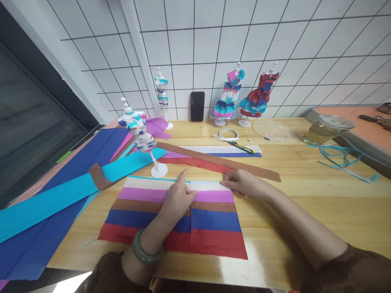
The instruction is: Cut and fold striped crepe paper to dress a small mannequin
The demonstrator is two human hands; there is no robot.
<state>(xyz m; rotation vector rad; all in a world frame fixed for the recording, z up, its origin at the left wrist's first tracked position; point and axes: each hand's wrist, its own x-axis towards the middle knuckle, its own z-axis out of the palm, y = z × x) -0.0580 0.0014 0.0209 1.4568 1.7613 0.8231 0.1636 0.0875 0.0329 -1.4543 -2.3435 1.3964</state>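
Observation:
A striped sheet of crepe paper (215, 217) lies flat before me, in bands of white, purple, brown, blue and red. A vertical seam or overlap divides it near the middle. My left hand (180, 195) rests on it at this seam, index finger stretched towards the top edge and thumb spread to the right; the remaining fingers are partly hidden. At the sheet's upper right corner, my right hand (240, 182) pinches the white band between thumb and fingers. Just beyond the sheet, a brown crepe strip (259, 171) and a red strip (198, 163) lie across the table.
A paint-daubed mannequin (142, 138) stands behind the sheet's left part. Long blue (39, 228) and turquoise strips (61, 198) cover the left side. Farther back are a cutter knife (242, 147), tape roll (228, 134), phone (197, 106) and two dressed mannequins (227, 97). A lidded cup (324, 130) stands right.

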